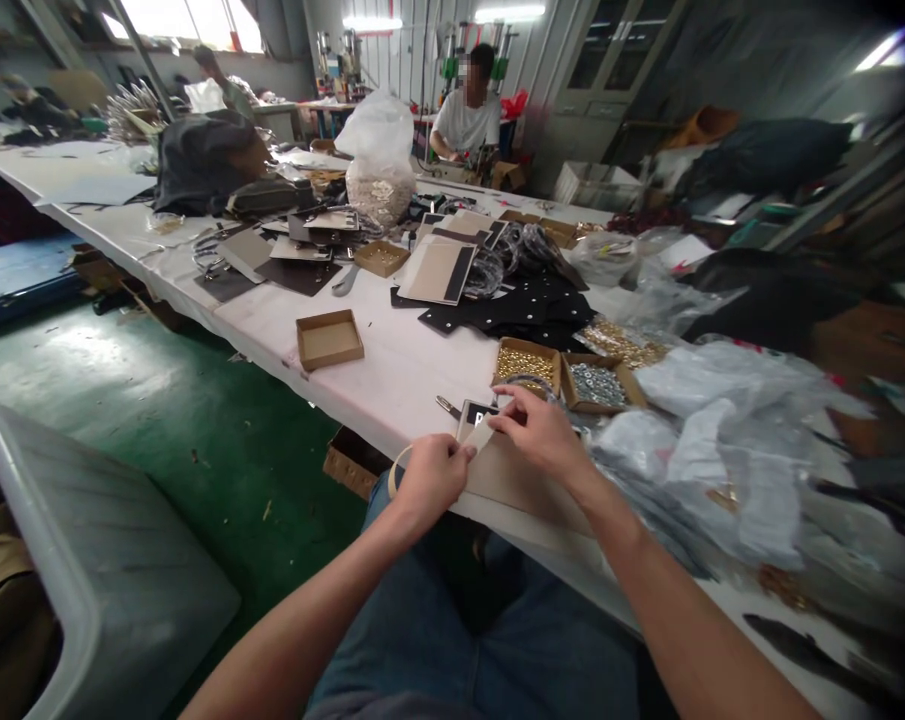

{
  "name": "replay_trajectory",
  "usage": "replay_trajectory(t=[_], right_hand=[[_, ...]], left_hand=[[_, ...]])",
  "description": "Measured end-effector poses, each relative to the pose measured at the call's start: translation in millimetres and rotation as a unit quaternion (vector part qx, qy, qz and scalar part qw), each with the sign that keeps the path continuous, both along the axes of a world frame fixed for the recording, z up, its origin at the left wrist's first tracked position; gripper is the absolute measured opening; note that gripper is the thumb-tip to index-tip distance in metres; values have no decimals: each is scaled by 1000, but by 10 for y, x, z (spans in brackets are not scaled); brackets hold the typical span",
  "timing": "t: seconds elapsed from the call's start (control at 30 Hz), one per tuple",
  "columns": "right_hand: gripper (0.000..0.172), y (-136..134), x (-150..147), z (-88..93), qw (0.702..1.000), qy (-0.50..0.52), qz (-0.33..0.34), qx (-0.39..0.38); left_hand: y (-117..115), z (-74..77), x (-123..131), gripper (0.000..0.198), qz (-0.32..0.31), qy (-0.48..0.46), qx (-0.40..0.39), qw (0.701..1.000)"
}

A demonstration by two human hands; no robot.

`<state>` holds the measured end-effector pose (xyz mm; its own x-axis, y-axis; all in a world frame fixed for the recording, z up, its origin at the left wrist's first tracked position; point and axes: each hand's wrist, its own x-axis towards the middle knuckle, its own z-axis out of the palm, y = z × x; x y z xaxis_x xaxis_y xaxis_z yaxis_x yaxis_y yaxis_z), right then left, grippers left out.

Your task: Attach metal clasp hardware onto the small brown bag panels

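Observation:
At the table's front edge, my left hand (437,472) is closed on a pale, flat strip (481,438), the kind of which I cannot make out. A thin loop of similar material (396,466) curves out to the left of that hand. My right hand (540,432) pinches the strip's other end between thumb and fingers. Beneath both hands lies a beige panel (523,488), partly covered by them. A black patch with white lettering (476,412) shows at its far end. Beside that patch lies a small metal-tipped tool (447,406), and a grey cord loop (528,381) rises behind my right fingers.
Cardboard trays hold gold fasteners (527,362) and silver fasteners (596,383). Another cardboard tray (330,340) is farther left. Black studded pieces (512,308), beige panels (438,268) and plastic bags (729,400) crowd the table. A grey bin (122,570) stands left; a person (467,120) sits beyond.

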<state>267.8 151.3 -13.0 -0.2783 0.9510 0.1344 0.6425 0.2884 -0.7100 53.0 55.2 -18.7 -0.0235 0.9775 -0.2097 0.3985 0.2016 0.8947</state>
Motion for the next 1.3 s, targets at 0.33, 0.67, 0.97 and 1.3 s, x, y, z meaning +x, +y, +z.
replay_trajectory(t=[0.33,0.67,0.97,1.3], right_hand=[[30,360,-41,-177,998,-48,46,-6],[21,407,-80,-205,997,-64,51,-5],[33,529,-23,-297,997,-70,33,-24],[51,556,-45,-365,993,-90,32,-71]], left_hand=[[5,-213,324,34,47,-75,-42,995],[39,-300,290,32,45,-42,-39,997],[33,-329,314,34,54,-83,-60,993],[22,-403,281,34,48,-92,-72,992]])
